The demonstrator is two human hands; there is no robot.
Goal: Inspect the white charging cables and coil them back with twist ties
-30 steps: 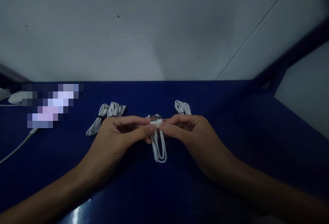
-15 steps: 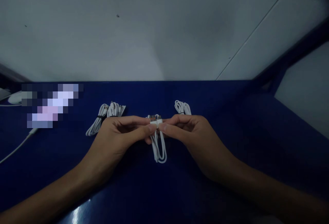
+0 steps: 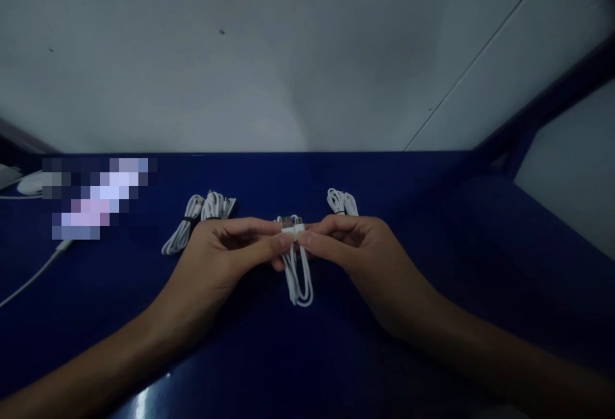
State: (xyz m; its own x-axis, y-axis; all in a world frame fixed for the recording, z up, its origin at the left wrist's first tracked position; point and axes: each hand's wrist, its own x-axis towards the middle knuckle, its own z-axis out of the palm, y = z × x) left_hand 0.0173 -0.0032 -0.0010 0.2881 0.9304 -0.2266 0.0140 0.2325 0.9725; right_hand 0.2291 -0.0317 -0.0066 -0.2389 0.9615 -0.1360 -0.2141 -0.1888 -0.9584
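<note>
A white USB cable point(image 3: 304, 286), folded into a loop, hangs between my hands at the centre of the head view. Its metal connector ends point away from me, side by side. My left hand point(image 3: 225, 246) pinches it from the left between thumb and fingers. From the right, my right hand point(image 3: 358, 246) grips the same cable, the two thumb tips almost meeting just below the connectors. The fingertips behind the cable are partly hidden. Bundled white cables point(image 3: 181, 230) with a dark tie lie beyond my left hand, and another white bundle point(image 3: 342, 201) lies beyond my right.
The blue tabletop point(image 3: 307, 368) runs back to a pale grey wall point(image 3: 240, 86). At the left lies a pixelated bright object point(image 3: 103, 198) with a white cord point(image 3: 33, 284) leading from it. A blue frame point(image 3: 523, 131) stands at the right.
Both hands hold the same grip on the cable. The whole view has shifted very slightly; nothing else visibly moves.
</note>
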